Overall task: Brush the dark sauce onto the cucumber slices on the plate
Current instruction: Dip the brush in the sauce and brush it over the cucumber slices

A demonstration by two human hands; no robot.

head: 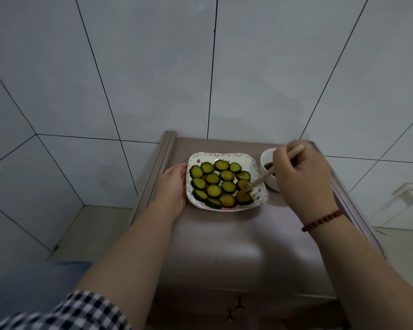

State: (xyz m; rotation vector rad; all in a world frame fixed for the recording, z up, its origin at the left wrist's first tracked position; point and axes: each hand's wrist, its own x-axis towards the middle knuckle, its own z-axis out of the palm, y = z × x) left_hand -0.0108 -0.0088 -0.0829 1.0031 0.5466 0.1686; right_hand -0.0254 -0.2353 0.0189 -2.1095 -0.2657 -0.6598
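Head view: looks down over both forearms at a small brown cabinet top [215, 234] set against a tiled wall.
Checked sleeve [65, 313]: nearest the camera, on the left arm.
Bracelet [322, 220]: red beads on the right wrist.
Left hand [174, 186]: curled against the left rim of the plate, steadying it; fingers partly closed on the edge, holding nothing else.
Right hand [301, 177]: closed around the wooden handle of the brush [270, 173], which slants down and to the left.
Brush tip: resting on a cucumber slice near the plate's front right corner.
Plate [260, 163]: white, patterned rim, mid-cabinet.
Cucumber slices [212, 178]: rows across the plate; those on the right look browner, those on the left greener.
Sauce bowl [266, 158]: white, just beside the plate's right edge, dark sauce inside, partly hidden by the right hand.
Progress: likely partway, left rows still to coat.
Risk: the right hand or handle could knock the close-set bowl and spill sauce; a loaded brush may drip on the rim or cabinet; pressing hard could shove slices out of their rows.
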